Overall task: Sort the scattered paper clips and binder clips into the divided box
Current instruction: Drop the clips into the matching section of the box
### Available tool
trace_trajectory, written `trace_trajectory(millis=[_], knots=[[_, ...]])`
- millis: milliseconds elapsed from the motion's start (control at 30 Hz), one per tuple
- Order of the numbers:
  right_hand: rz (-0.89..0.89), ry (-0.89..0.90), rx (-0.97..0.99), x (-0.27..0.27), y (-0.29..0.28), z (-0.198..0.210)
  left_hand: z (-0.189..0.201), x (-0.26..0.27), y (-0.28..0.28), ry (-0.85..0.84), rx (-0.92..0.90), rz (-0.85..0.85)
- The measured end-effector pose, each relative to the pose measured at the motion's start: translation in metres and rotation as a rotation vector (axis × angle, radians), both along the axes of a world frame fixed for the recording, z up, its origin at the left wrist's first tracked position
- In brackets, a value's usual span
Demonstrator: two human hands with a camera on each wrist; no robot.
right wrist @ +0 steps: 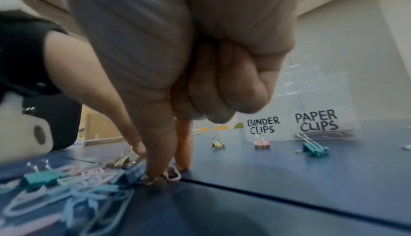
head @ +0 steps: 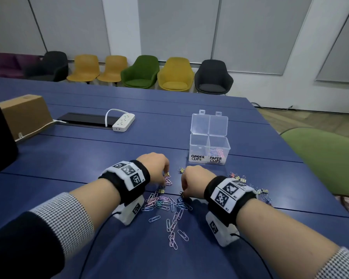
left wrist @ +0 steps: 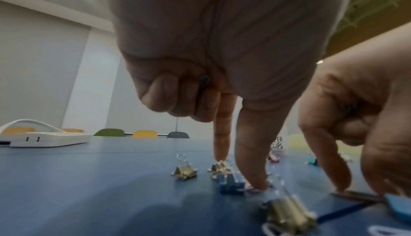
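Honestly, both our hands — left hand (head: 156,168), right hand (head: 191,181) — pinch clips near the divided box (head: 209,147) — tangled paper clips (head: 165,204) could ride along.

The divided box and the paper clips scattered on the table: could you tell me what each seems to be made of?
The divided box looks like clear, glossy hard plastic: the table shows through its walls and raised lid. The paper clips look like bent wire with a smooth pastel coating in pink, blue and white, probably plastic or paint over metal; the core cannot be seen.
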State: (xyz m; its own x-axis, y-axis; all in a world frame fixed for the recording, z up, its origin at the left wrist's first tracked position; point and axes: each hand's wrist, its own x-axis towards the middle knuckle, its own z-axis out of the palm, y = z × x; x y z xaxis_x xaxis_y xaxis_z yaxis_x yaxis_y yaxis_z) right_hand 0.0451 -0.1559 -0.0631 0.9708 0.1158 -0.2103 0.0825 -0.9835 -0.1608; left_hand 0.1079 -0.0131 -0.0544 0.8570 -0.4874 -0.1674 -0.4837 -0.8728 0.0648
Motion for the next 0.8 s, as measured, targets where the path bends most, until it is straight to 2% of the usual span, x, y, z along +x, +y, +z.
trace_trajectory(millis=[333, 533, 800], knots=[[-0.031, 0.056, -0.049, 0.013, -0.006, -0.003, -0.005, 0.011, -0.009, 0.023, 0.008, -0.004], [-0.069, 0.121, -0.07, 0.004, -0.025, -0.001, -0.007, 0.008, -0.014, -0.002, 0.07, -0.014], [-0.104, 0.111, -0.128, -0.013, -0.028, -0.002, -0.01, -0.003, -0.02, -0.03, 0.124, -0.064]])
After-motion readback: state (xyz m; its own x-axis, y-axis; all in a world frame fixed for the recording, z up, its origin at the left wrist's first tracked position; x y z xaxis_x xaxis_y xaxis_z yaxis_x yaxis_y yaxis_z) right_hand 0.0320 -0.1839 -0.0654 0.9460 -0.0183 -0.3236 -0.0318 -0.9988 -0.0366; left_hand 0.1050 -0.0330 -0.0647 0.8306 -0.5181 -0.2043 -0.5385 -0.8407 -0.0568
